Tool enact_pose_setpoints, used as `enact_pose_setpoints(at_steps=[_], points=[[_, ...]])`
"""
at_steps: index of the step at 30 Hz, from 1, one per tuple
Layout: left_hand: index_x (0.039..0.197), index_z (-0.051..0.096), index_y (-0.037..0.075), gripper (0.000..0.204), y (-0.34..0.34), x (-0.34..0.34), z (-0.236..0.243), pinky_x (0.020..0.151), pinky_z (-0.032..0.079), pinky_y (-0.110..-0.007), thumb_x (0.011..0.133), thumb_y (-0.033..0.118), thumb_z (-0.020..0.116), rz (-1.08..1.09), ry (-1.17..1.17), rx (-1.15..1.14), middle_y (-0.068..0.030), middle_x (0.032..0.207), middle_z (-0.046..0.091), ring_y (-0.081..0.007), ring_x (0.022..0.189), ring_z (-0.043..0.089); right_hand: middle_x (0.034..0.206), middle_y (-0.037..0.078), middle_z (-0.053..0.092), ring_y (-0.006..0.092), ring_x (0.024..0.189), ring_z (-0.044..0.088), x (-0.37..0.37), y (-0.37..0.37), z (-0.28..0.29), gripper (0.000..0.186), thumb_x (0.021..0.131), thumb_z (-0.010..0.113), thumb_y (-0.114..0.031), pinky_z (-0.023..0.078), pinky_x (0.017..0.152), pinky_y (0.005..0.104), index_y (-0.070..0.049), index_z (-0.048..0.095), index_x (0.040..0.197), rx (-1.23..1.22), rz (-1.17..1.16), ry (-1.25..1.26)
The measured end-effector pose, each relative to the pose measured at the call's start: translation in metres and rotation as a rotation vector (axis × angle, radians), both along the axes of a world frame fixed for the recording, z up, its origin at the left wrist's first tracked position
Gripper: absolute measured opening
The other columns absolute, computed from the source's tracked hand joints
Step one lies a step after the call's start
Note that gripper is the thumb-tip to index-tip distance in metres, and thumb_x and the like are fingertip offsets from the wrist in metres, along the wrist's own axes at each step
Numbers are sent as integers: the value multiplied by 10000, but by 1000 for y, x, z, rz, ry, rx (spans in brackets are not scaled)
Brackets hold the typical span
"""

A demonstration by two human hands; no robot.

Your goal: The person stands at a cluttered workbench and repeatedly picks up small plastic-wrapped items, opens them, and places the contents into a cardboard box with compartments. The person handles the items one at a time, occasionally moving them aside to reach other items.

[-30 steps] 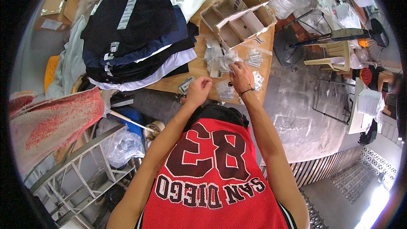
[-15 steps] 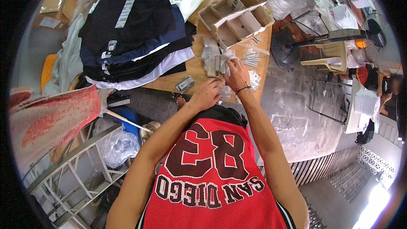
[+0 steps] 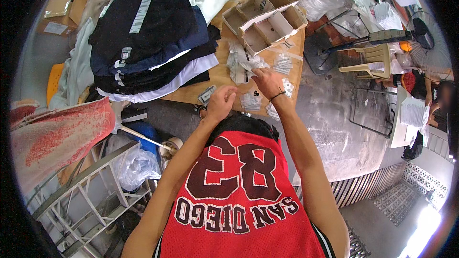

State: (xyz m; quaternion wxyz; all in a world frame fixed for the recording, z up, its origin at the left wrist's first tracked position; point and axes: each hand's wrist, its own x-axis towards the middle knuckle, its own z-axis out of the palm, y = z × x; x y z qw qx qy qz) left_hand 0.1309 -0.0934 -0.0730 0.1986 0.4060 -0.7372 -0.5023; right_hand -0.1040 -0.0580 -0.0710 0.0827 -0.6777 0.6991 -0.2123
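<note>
A clothing workshop: piled clothes (image 3: 148,43) beyond the left hand (image 3: 221,102), labels (image 3: 283,63) and a divided box (image 3: 278,25) beyond the right hand (image 3: 267,82).

Big dark marks (image 3: 260,168) with white edges fill the red, sleeveless shirt (image 3: 234,203). Black and white stripes (image 3: 321,241) run down its sides. The right hand (image 3: 266,80) has a thin dark band (image 3: 277,96) around its wrist.

The bench (image 3: 222,72) is partly covered by stacked garments (image 3: 143,43). Packets (image 3: 245,69) are partly hidden by the right hand (image 3: 268,81); their print is too small to be read. The fan grille (image 3: 434,50) is blurred.
</note>
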Motion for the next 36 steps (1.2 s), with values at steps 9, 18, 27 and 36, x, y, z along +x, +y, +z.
enact_pose_setpoints(at_steps=[9, 18, 27, 36], points=[[1230, 635, -16, 330, -3, -18, -13, 894, 588, -376, 933, 126, 650, 43, 70, 98, -153, 1190, 698, -278, 1080, 686, 865, 147, 705, 371, 794, 682, 2, -2, 1, 163, 889, 633, -131, 538, 682, 489, -127, 686, 1043, -119, -169, -131], [1220, 654, 25, 305, -1, -16, 0, 836, 573, -379, 953, 169, 638, 162, -55, 21, -150, 1175, 706, -259, 1033, 696, 923, 89, 747, 221, 804, 726, -15, -5, 16, 202, 946, 693, -178, 559, 675, 354, -8, 688, 1054, -79, -466, -882], [1418, 472, 90, 514, -19, -45, 80, 1054, 444, -462, 1048, 446, 483, 191, 1095, 982, -132, 1341, 603, -248, 1253, 562, 1064, 68, 688, 152, 840, 685, 54, 33, 71, 379, 928, 697, -176, 565, 585, 281, -14, 581, 1251, 281, -370, -1458], [1192, 561, 37, 213, 18, -53, 71, 936, 534, -368, 1055, 195, 517, 304, 796, 779, -136, 1129, 687, -228, 1065, 658, 1018, 128, 659, 184, 822, 678, 87, 58, 63, 466, 881, 750, -163, 594, 593, 302, 28, 575, 1268, 135, -594, -1607]])
